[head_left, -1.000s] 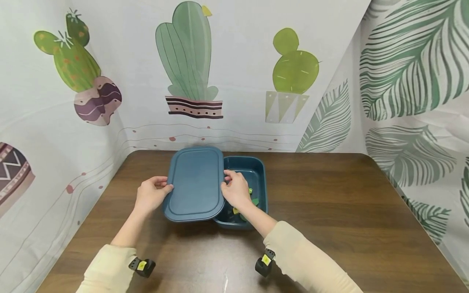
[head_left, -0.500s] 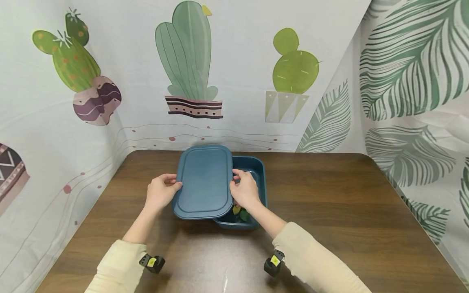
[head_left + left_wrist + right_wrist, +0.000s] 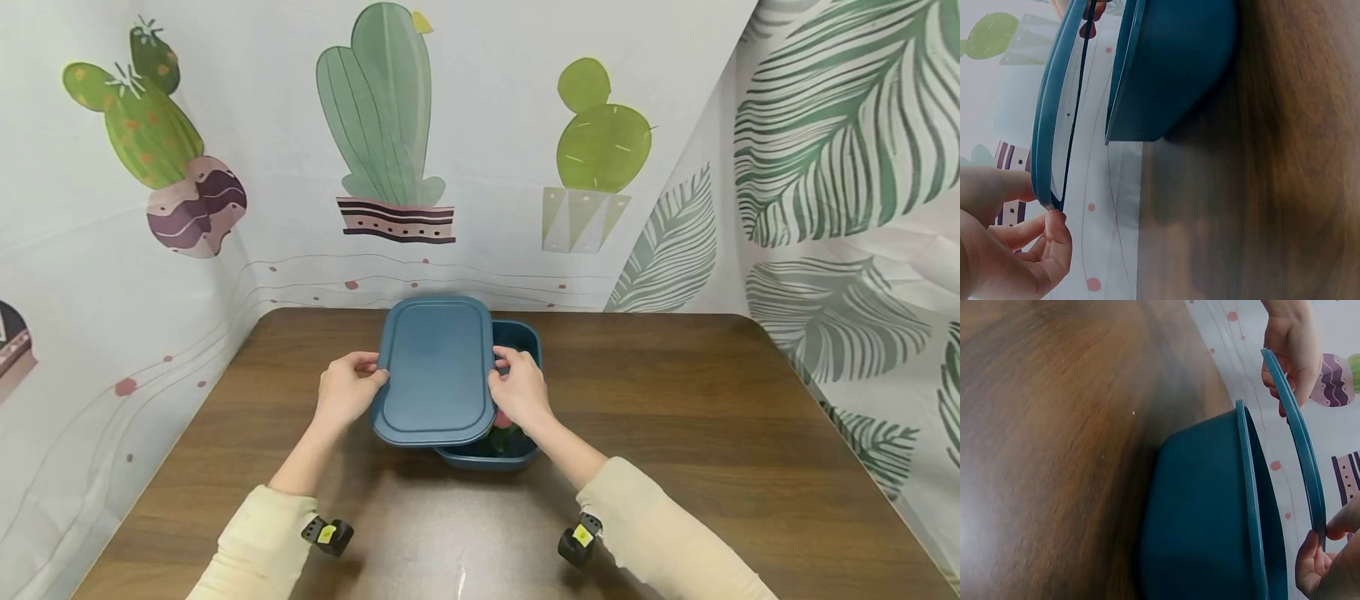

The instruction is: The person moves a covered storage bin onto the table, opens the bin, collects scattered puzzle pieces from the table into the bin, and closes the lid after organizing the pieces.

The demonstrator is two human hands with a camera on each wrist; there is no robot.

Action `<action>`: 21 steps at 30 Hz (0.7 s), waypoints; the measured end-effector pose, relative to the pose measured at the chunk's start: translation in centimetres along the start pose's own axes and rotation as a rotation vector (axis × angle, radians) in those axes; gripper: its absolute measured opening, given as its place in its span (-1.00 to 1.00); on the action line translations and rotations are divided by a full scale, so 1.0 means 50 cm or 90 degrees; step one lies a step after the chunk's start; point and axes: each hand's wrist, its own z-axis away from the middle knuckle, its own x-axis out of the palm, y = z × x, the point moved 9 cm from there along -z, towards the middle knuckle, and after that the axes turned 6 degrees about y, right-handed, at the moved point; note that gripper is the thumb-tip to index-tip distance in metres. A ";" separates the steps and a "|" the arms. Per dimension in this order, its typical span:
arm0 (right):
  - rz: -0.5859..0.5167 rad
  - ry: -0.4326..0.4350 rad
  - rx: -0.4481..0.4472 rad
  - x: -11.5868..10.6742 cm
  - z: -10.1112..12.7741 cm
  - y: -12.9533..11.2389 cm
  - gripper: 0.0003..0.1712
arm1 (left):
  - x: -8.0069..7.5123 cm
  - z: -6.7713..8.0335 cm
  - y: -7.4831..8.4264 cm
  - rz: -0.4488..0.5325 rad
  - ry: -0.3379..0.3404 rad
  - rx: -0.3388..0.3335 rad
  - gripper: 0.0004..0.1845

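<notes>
The fingers of the left hand pinch the left long edge of the blue lid, thumb on top and fingertips beneath, as the left wrist view shows. The fingers of the right hand are clamped the same way on the lid's right edge. The lid hangs level above the blue box, apart from its rim and offset to the left, so the box's right strip and near end lie uncovered, with small coloured pieces showing inside. The box stands on the wooden tabletop, toward its far middle. To seat it well, I judge the lid should travel right while kept flat, both rims lined up before lowering, with equal pressure from each side.
</notes>
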 end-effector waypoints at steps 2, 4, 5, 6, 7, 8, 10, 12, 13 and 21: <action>0.002 0.002 0.001 -0.006 0.001 0.005 -0.56 | 0.006 0.001 0.006 0.001 -0.001 0.003 -0.66; 0.005 0.003 0.004 -0.012 0.002 0.010 -0.55 | 0.011 0.002 0.010 0.002 -0.001 0.004 -0.66; 0.008 0.003 0.005 -0.014 0.002 0.013 -0.55 | 0.014 0.002 0.013 0.003 -0.001 0.005 -0.66; 0.010 0.004 0.005 -0.017 0.003 0.015 -0.55 | 0.017 0.003 0.016 0.003 -0.001 0.005 -0.66; 0.011 0.005 0.006 -0.020 0.003 0.017 -0.55 | 0.019 0.004 0.018 0.004 -0.001 0.006 -0.66; 0.013 0.006 0.007 -0.023 0.003 0.018 -0.55 | 0.022 0.004 0.020 0.004 -0.001 0.006 -0.66; 0.016 0.008 0.008 -0.028 0.003 0.021 -0.55 | 0.027 0.006 0.024 0.005 -0.001 0.005 -0.66; 0.015 0.011 0.009 -0.034 0.003 0.024 -0.55 | 0.033 0.007 0.028 0.007 -0.003 0.005 -0.66; 0.015 0.012 0.010 -0.037 0.004 0.025 -0.55 | 0.036 0.007 0.029 0.007 -0.003 0.005 -0.66; 0.030 0.019 0.014 -0.055 0.004 0.042 -0.55 | 0.060 0.009 0.042 0.017 -0.007 0.014 -0.67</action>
